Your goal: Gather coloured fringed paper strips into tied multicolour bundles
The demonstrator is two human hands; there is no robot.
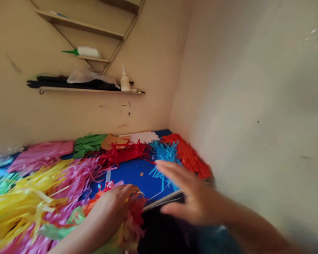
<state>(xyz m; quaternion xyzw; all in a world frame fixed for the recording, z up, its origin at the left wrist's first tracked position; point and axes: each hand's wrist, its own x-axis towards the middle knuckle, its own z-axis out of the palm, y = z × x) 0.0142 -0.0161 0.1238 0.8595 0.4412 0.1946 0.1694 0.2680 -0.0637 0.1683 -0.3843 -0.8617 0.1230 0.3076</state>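
At the table, the left hand curls over multicoloured fringe, grip unclear; the right hand spreads open near blue fringe.

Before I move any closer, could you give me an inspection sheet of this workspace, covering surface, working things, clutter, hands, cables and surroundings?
Surface: blue tabletop, mostly covered, with a small scrap on it.
Job's things: multicoloured fringe under the left hand; light blue fringe nearest the right hand.
Clutter: yellow fringe, green fringe, red fringe and white sheet, among others.
Grippers: none, bare hands; left curled over the fringe, its grip hidden; right open, blurred.
Cables: nothing seen.
Surroundings: marked walls; lower shelf with a pale bottle and plastic bag; a green-nozzled bottle lies above.
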